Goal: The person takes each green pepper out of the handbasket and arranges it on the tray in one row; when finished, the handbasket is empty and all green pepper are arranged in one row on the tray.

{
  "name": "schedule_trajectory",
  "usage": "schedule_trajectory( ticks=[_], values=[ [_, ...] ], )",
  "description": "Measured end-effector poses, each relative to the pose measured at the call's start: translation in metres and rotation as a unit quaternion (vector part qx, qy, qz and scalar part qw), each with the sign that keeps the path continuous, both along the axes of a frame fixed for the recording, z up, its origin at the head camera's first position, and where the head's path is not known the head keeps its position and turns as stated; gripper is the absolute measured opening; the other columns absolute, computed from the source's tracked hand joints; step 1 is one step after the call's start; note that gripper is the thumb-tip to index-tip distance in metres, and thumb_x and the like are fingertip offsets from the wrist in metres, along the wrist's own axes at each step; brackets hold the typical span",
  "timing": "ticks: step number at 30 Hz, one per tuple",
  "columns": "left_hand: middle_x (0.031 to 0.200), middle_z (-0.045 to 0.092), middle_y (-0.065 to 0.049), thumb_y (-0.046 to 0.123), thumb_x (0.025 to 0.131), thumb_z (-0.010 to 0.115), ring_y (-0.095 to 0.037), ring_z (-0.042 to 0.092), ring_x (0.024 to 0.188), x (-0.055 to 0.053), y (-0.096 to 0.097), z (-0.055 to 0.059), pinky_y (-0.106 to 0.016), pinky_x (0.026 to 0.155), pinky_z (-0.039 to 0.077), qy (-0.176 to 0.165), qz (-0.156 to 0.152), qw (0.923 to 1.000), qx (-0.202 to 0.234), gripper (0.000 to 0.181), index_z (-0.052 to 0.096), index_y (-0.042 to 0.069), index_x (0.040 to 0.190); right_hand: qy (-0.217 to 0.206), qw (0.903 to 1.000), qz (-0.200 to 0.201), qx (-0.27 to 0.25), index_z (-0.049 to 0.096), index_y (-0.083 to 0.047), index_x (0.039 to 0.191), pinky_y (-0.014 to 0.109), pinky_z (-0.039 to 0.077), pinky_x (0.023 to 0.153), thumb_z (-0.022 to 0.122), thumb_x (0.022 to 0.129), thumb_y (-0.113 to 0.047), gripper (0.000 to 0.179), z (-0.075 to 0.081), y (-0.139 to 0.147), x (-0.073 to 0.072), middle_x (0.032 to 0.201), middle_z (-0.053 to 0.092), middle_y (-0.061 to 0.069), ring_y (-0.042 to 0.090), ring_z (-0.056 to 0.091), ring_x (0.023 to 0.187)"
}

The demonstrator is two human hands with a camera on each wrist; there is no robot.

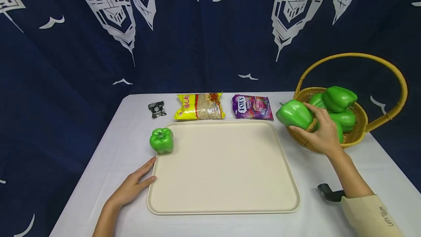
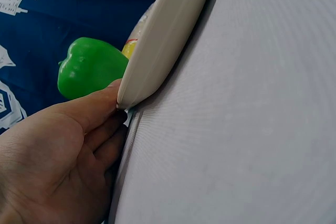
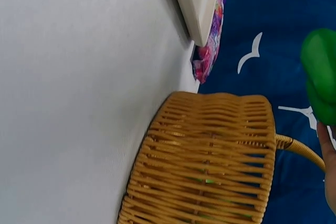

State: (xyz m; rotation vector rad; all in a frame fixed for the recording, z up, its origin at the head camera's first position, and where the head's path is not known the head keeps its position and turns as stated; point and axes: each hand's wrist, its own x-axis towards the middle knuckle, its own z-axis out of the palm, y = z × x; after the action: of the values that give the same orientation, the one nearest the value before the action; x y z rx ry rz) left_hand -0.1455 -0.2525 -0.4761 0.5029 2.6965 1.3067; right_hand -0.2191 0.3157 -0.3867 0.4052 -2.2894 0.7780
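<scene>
My right hand [image 1: 317, 129] grips a green bell pepper [image 1: 294, 114] between thumb and fingers, over the left rim of a wicker basket [image 1: 304, 141]. In the right wrist view that bell pepper [image 3: 321, 74] shows at the right edge, above the basket's woven side [image 3: 205, 156]. Several more green bell peppers [image 1: 339, 98] are heaped in the basket. At the left edge of a beige tray [image 1: 223, 167] lies my left hand [image 1: 131, 187], its fingers extended and touching the rim. One green bell pepper [image 1: 161, 140] sits at the tray's back left corner, just beyond those fingertips.
Behind the tray lie a small black wrapped packet [image 1: 157, 109], a yellow bag of grain-like food [image 1: 200, 106] and a purple FOX'S candy bag [image 1: 252, 107]. A black object [image 1: 330, 193] is beside the right forearm. The basket's tall handle [image 1: 355, 55] arches over the peppers.
</scene>
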Motion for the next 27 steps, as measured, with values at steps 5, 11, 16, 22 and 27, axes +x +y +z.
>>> schedule_trajectory(
  ticks=[5,11,16,22,27],
  values=[
    [0.149,0.026,-0.005,0.035,0.092,0.056,-0.029,0.021,0.136,0.000,0.001,0.000,-0.001,0.097,0.010,-0.003,0.005,1.0000,-0.001,0.063,0.031,0.012,0.145,-0.013,0.9999,0.000,-0.005,0.046,-0.006,0.132,0.053,0.039,0.074,0.085,0.052,-0.002,0.090,-0.001,-0.005,0.000,0.117,0.053,0.024,0.039,0.049,0.098],
    [0.149,0.027,-0.008,0.033,0.092,0.056,-0.033,0.021,0.136,-0.001,0.002,0.000,-0.001,0.097,0.010,0.007,0.002,1.0000,0.002,0.061,0.032,0.010,0.144,0.015,0.9993,0.034,-0.007,0.044,-0.007,0.137,0.049,0.035,0.088,0.081,0.051,0.002,0.093,-0.004,-0.004,-0.003,0.124,0.049,0.023,0.038,0.043,0.104],
    [0.149,0.027,-0.007,0.034,0.092,0.056,-0.031,0.021,0.136,0.000,0.002,0.000,-0.003,0.098,0.011,0.004,0.004,1.0000,0.001,0.062,0.032,0.012,0.144,0.004,0.9993,0.037,-0.009,0.046,-0.007,0.134,0.049,0.033,0.096,0.086,0.051,-0.003,0.092,-0.005,-0.004,-0.004,0.125,0.047,0.022,0.039,0.041,0.111],
    [0.149,0.028,-0.007,0.032,0.091,0.057,-0.031,0.022,0.136,0.001,0.003,0.003,-0.003,0.098,0.011,0.002,0.006,1.0000,0.008,0.061,0.033,0.014,0.144,-0.019,0.9997,0.013,-0.008,0.042,-0.003,0.133,0.035,0.040,0.088,0.087,0.050,-0.004,0.095,-0.007,-0.010,0.000,0.119,0.050,0.023,0.038,0.050,0.103],
    [0.149,0.028,-0.007,0.032,0.091,0.057,-0.031,0.022,0.136,0.001,0.002,0.004,-0.004,0.099,0.012,0.003,0.006,1.0000,0.006,0.060,0.033,0.014,0.144,-0.009,0.9995,0.028,-0.007,0.039,-0.003,0.135,0.017,0.036,0.086,0.083,0.050,-0.002,0.096,-0.007,-0.013,0.000,0.123,0.050,0.021,0.038,0.051,0.104]
  ],
)
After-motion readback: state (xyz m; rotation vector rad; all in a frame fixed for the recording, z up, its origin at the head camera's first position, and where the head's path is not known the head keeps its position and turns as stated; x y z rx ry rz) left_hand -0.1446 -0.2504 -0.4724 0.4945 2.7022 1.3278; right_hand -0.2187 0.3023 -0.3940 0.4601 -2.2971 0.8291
